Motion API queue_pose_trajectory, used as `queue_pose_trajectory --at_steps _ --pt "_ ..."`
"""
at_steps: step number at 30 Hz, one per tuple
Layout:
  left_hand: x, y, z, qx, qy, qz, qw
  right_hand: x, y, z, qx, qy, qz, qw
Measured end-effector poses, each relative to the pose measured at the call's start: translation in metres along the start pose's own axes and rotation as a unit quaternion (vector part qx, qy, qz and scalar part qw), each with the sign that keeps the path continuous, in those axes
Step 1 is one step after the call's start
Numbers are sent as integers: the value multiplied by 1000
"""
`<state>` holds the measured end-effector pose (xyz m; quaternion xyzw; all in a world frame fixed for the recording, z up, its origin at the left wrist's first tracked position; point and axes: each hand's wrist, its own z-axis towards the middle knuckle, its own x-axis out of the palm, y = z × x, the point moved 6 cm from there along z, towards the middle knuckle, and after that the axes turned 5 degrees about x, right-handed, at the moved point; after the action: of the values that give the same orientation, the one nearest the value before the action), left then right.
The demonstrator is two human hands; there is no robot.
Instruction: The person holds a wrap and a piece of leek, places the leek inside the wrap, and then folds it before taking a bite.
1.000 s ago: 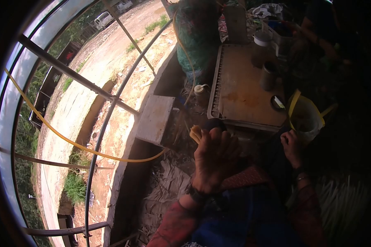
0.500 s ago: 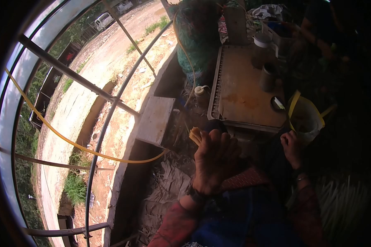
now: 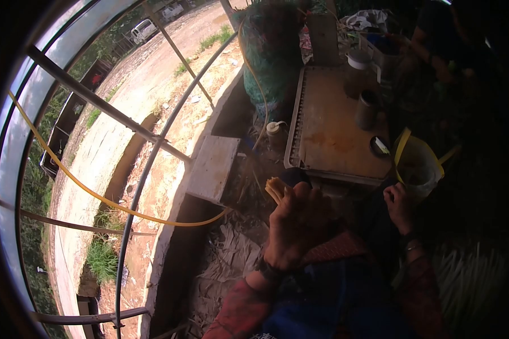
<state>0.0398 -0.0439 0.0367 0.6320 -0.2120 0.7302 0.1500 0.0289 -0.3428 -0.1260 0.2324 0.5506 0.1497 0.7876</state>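
My left hand (image 3: 297,223) is raised over my lap, its fingers closed around a pale tan, bread-like piece (image 3: 275,188) that sticks out past the thumb side. Most of that piece is hidden in the grip. Lower right of the table, my right hand (image 3: 398,206) has curled fingers close to a clear-sided container with a yellow rim and handle (image 3: 401,151). Whatever its fingers hold is too dark to make out.
A brown-topped table (image 3: 331,135) bears a dark cup (image 3: 367,107), a lidded jug (image 3: 358,63) and a round dark dish (image 3: 379,146). Beside it are a pump bottle (image 3: 274,130) and a green net sack (image 3: 268,62). Another person's arm (image 3: 430,53) shows at upper right.
My left hand has tilted slightly, and the tan piece has shifted a little right and down. My right hand stays nearly still. The other person's arm has moved into clearer view.
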Motion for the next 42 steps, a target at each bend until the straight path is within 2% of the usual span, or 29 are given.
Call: queue_pose_trajectory --at_steps 5,11,17,20,26,29,32,35,38,42 --pt "5 3 -2 -8 19 -9 1000 3 -3 0 -1 1 18 1000" --pt "-2 2 -2 -8 -5 -4 1000 5 -4 -1 -2 1 36 999" --pt "-6 1 0 -26 48 8 998 3 -3 -1 -2 10 30 1000" --pt "-1 2 0 -31 5 4 1000 2 0 0 3 10 22 1000" --pt "-1 2 2 -33 -4 -7 999 1 2 0 2 7 13 1000" --pt "-5 1 5 -36 24 -3 999 1 2 0 0 4 22 1000" --pt "-6 1 4 -21 -20 15 999 1 2 1 15 19 28 999" --pt "-5 0 6 -26 14 13 999 5 -4 0 -1 8 25 1000" --pt "-1 0 7 -2 -45 0 999 7 -7 -1 -5 3 26 1000" --pt "-7 0 7 -19 -4 13 1000 5 -6 -1 -5 3 26 1000"
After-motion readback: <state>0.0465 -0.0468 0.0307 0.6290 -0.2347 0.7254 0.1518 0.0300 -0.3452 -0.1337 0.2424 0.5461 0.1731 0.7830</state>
